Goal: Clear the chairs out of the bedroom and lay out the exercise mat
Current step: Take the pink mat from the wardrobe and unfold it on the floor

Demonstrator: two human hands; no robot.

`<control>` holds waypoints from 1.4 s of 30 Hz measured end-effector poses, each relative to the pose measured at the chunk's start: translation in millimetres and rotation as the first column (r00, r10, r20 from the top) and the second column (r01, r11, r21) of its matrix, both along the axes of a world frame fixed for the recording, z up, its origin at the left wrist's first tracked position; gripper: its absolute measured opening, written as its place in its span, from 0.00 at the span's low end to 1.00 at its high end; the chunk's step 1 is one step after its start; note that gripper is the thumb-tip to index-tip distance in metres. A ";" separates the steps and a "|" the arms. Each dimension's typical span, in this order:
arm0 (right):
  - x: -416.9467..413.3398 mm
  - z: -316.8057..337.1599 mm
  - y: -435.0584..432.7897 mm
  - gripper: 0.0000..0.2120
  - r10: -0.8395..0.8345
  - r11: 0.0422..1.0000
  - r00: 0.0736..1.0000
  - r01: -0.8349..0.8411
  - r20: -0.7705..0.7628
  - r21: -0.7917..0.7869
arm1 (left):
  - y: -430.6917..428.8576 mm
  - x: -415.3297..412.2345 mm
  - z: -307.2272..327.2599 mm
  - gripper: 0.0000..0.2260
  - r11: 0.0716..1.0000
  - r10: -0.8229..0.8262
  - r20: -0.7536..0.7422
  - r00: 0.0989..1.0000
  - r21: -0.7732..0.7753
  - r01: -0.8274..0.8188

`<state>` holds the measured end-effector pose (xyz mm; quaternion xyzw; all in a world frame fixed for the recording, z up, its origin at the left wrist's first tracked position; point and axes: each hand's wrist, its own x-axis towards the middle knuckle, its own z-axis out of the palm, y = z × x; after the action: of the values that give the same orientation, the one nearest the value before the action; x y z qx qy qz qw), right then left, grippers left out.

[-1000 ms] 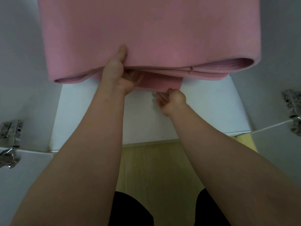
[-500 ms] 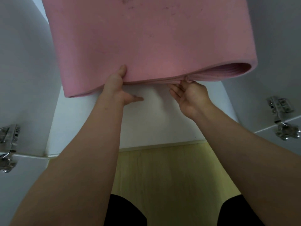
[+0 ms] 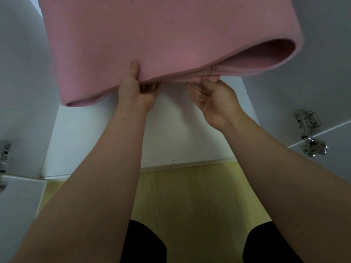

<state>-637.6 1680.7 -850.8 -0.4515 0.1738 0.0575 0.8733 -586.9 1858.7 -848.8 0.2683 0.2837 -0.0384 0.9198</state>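
Starting at the far left edge of the frame, a metal hinge [image 3: 4, 154] sits on the grey side wall [image 3: 22, 82] of an open cupboard. Just right of it, filling the upper part of the frame from upper left to upper right, is the rolled pink mat [image 3: 152, 38]. It is held over the white shelf [image 3: 91, 141] and tilted so that its left end hangs lower than its right end.

The left hand [image 3: 136, 90] grips the mat's lower edge a little left of centre. Its thumb [image 3: 134, 70] lies flat on the front face and the fingers are curled in underneath, so the edge is pinched between them.

To the right, at centre frame, the right hand [image 3: 215, 100] is turned palm up beneath the same edge. Its thumb and forefinger tips touch the underside of the roll beside a thin band [image 3: 213, 70] that runs round the layers. The other fingers are spread and loosely bent with nothing inside them, so this hand props rather than clasps.

Further right, the roll's end gapes open, showing ribbed inner layers [image 3: 266, 54]. At the right of the frame a second hinge [image 3: 308, 130] is fixed to the opposite wall [image 3: 322, 54].

Along the bottom lie a pale yellow wooden floor [image 3: 190, 196] and the person's dark trouser legs [image 3: 146, 243].
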 end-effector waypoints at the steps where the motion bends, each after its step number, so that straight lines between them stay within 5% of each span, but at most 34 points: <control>1: -0.1 3.8 -2.8 0.08 0.007 0.999 1.000 -0.007 -0.001 0.031 | -2.6 0.4 3.9 0.11 1.000 0.000 0.020 1.000 -0.003 0.000; 8: -7.4 8.5 -12.3 0.22 -0.061 0.998 0.994 0.062 -0.093 0.005 | -11.1 0.7 21.5 0.12 0.993 0.017 0.136 0.991 -0.119 0.000; 17: -5.0 -14.1 -15.0 0.19 -0.060 0.989 0.960 0.021 -0.274 -0.143 | -12.1 -4.2 28.9 0.14 0.990 0.009 0.195 0.981 -0.141 0.019; 27: 4.6 -24.1 0.1 0.09 -0.076 0.994 0.943 0.047 -0.324 -0.095 | -1.1 -3.3 6.0 0.20 0.999 -0.043 0.038 0.998 -0.008 0.043; 38: 5.4 -26.0 4.2 0.10 -0.026 0.997 0.934 -0.001 -0.357 -0.077 | 15.1 -4.2 -15.0 0.19 0.997 -0.074 -0.080 0.994 -0.006 0.073; 42: -4.1 -22.8 8.1 0.17 0.210 0.965 0.935 -0.245 -0.285 -0.092 | 13.6 -2.3 -12.8 0.14 0.996 -0.091 -0.074 0.993 0.014 0.092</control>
<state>-641.7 1688.7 -873.7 -0.5107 0.2421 0.2088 0.7981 -589.2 1872.2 -861.5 0.2876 0.3049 -0.0876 0.9037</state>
